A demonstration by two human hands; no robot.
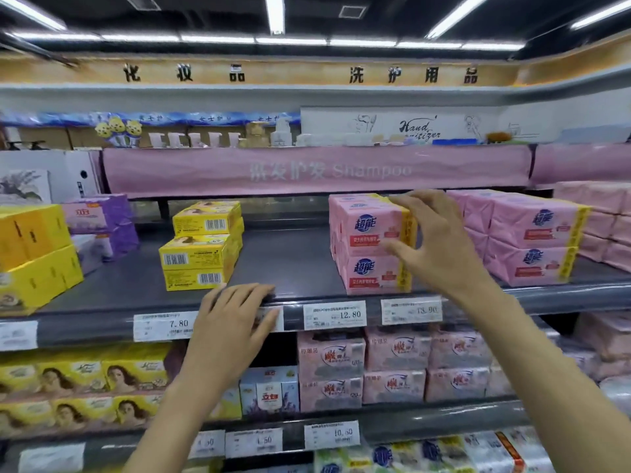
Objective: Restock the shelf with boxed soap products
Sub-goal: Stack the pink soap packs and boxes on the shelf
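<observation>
1. Covering most of one price tag (275, 319) on the shelf (290, 264) edge, your left hand (235, 315) lies flat, fingers straight, holding nothing.
2. Your right hand (433, 240) curves wide round the upper front corner of the pink soap packs (368, 244), hiding part of it; I cannot tell whether it grips.
3. On that shelf the pink soap packs stand two high, the yellow boxes (199, 247) three high.
4. The packs read 超能, the other tags (334, 315) 7.80, 12.80 and 13.90, and the banner (317, 170) "Shampoo".

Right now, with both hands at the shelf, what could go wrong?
The pink stack stands two high near the shelf edge; the right hand, curled round its corner, could pull it off. The left hand partly covers a price tag and might dislodge it.
</observation>
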